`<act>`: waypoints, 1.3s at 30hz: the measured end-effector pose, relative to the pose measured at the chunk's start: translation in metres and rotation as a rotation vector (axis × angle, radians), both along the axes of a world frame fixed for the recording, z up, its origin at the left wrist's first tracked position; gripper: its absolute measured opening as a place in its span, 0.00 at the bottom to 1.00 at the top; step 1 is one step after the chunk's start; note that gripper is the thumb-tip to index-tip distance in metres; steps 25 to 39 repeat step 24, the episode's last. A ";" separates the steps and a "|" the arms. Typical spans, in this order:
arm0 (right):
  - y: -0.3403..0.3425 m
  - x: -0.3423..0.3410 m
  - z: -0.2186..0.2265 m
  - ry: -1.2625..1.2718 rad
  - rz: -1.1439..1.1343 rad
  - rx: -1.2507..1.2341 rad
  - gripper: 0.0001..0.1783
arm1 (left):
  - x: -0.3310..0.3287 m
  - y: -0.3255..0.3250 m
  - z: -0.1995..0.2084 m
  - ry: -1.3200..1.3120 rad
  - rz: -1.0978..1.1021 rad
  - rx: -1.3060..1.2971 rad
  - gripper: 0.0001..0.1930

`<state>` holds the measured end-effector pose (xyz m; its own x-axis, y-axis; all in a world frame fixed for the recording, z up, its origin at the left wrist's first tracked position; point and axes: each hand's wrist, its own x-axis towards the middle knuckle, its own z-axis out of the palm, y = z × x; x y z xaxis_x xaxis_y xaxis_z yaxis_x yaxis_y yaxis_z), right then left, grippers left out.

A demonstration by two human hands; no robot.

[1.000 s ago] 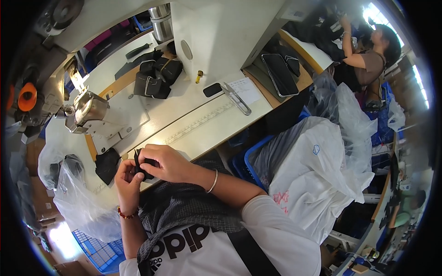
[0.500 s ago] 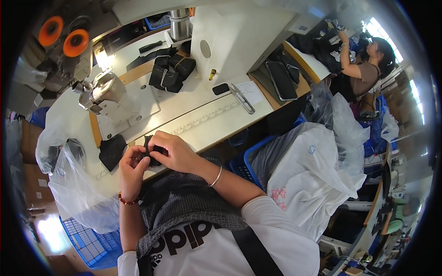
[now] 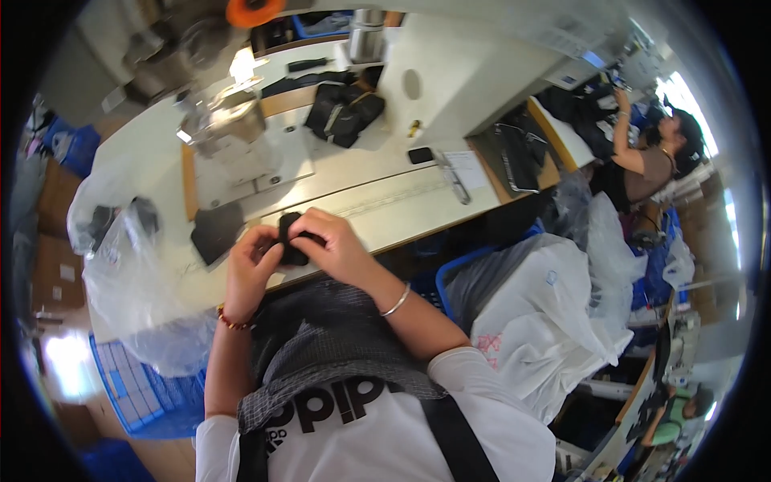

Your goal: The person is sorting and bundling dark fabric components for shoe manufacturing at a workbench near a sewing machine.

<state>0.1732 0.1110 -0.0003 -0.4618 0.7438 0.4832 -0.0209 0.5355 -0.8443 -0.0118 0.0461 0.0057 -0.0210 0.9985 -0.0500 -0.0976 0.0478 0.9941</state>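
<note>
Both of my hands pinch a small piece of black fabric [image 3: 291, 233] above the front edge of a white sewing machine table [image 3: 377, 189]. My left hand [image 3: 253, 261] grips its left side between thumb and fingers. From the right, my right hand [image 3: 333, 245] holds the other side, its fingers curled over the cloth. Another flat black fabric piece [image 3: 217, 233] lies on the table just beyond my left hand. Farther back stands the metal head of a sewing machine [image 3: 233, 136], blurred by motion. Tied bundles of black pieces [image 3: 344, 112] rest to its right.
Thread clippers [image 3: 454, 178] and a small black oval object [image 3: 420, 155] lie on the table, with a phone [image 3: 518, 161] farther right. Clear plastic bags [image 3: 148, 281] hang over the left edge. A white sack [image 3: 530, 313] fills a blue basket at right. A co-worker [image 3: 650, 157] sits at the far right.
The view has shifted, so the table and machine appear farther right. Both hands still hold the black fabric, which now appears more upright between my fingers.
</note>
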 end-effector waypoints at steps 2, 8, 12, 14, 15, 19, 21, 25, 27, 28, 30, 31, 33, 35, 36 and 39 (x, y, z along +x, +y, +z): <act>0.000 0.001 0.003 0.001 0.001 -0.028 0.05 | 0.001 0.001 -0.001 -0.007 -0.008 0.005 0.10; -0.003 0.006 0.011 -0.068 -0.021 -0.135 0.03 | 0.005 0.006 -0.002 -0.086 -0.032 -0.002 0.11; -0.002 0.003 0.008 -0.061 -0.003 -0.099 0.03 | 0.005 0.003 0.005 -0.054 -0.024 0.033 0.11; -0.002 0.002 0.008 -0.062 0.002 -0.100 0.03 | 0.004 0.003 0.002 -0.048 -0.032 0.047 0.11; -0.002 0.002 0.008 -0.063 0.001 -0.100 0.02 | 0.003 0.003 0.001 -0.047 -0.031 0.046 0.11; -0.001 0.002 0.008 -0.067 -0.008 -0.082 0.02 | 0.002 0.004 0.001 -0.066 -0.043 0.031 0.12; 0.000 0.002 0.007 -0.062 -0.008 -0.046 0.04 | 0.003 0.004 0.001 -0.078 -0.043 0.027 0.12; -0.002 0.005 0.011 -0.083 0.007 -0.133 0.03 | 0.003 0.003 0.000 -0.080 -0.060 0.046 0.13; -0.002 0.005 0.011 -0.083 0.007 -0.133 0.03 | 0.003 0.003 0.000 -0.080 -0.060 0.046 0.13; -0.002 0.005 0.011 -0.083 0.007 -0.133 0.03 | 0.003 0.003 0.000 -0.080 -0.060 0.046 0.13; -0.002 0.005 0.011 -0.083 0.007 -0.133 0.03 | 0.003 0.003 0.000 -0.080 -0.060 0.046 0.13; -0.002 0.005 0.011 -0.083 0.007 -0.133 0.03 | 0.003 0.003 0.000 -0.080 -0.060 0.046 0.13; -0.002 0.005 0.011 -0.083 0.007 -0.133 0.03 | 0.003 0.003 0.000 -0.080 -0.060 0.046 0.13; -0.002 0.005 0.011 -0.083 0.007 -0.133 0.03 | 0.003 0.003 0.000 -0.080 -0.060 0.046 0.13; -0.002 0.005 0.011 -0.083 0.007 -0.133 0.03 | 0.003 0.003 0.000 -0.080 -0.060 0.046 0.13; -0.002 0.005 0.011 -0.083 0.007 -0.133 0.03 | 0.003 0.003 0.000 -0.080 -0.060 0.046 0.13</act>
